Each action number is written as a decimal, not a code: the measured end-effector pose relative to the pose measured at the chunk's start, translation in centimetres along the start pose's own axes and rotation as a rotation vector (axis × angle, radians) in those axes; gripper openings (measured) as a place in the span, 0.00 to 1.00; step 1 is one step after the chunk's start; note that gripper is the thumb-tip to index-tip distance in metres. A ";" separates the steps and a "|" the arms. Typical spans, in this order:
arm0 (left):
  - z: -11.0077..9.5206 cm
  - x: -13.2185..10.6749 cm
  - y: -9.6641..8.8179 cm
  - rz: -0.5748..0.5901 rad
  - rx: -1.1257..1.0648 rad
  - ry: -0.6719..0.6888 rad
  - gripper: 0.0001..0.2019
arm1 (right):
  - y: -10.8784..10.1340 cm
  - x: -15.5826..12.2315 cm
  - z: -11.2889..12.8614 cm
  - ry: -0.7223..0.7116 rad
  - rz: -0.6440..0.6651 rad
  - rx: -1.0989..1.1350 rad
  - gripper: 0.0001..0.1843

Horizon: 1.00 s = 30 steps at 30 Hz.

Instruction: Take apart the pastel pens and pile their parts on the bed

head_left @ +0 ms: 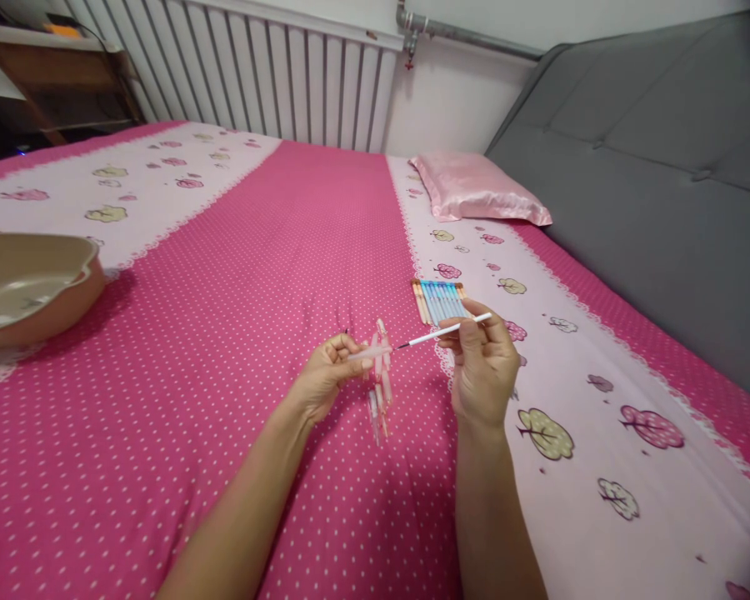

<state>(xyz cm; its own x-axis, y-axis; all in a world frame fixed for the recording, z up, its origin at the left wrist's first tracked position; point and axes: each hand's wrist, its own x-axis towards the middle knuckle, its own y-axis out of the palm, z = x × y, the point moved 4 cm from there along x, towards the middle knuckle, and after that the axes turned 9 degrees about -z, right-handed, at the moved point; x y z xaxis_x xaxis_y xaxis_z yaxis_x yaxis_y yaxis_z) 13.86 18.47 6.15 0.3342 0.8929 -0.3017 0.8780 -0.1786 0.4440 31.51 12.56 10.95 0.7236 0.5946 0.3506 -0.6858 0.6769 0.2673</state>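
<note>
Head view: our left hand (323, 381) pinches a pink tube (368, 354), our right hand (484, 368) a white stick (434, 334); loose parts (387, 387) beneath, pens (438, 302) near, bedspread (325, 225) stretching toward the radiator (293, 83).

Location type: bedroom in a home. Indicators: a bed (300, 225) under a pink dotted cover (212, 400) with pale tree-print bands (edged in a lace pattern); a satin pillow (475, 187) between 1 and 2 o'clock; a grey padded headboard (656, 150) at 2 o'clock. Heating equipment: white ribbed radiator (292, 79), 11 o'clock; grey pipe (468, 34), 1 o'clock.
</note>
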 end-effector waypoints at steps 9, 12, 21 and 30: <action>0.2 0.0 0.2 0.002 0.017 0.021 0.18 | 0.3 -0.2 0.0 -0.052 0.031 0.021 0.13; 0.4 0.0 0.3 0.014 0.063 0.042 0.17 | 0.6 -0.5 0.5 -0.115 0.047 -0.081 0.18; 0.9 -0.9 2.2 0.266 0.576 0.280 0.16 | 0.9 -0.9 1.0 -0.191 0.088 -0.179 0.19; 1.0 -1.4 2.5 0.417 0.462 0.255 0.14 | 2.5 -1.8 0.3 -0.092 0.447 -0.383 0.17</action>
<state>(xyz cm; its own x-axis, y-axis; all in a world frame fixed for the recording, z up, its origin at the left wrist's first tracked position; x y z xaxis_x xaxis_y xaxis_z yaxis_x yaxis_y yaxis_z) 15.97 16.37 6.82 0.6359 0.7701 0.0505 0.7680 -0.6379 0.0569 28.44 13.03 11.22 0.3491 0.8296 0.4358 -0.8329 0.4878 -0.2613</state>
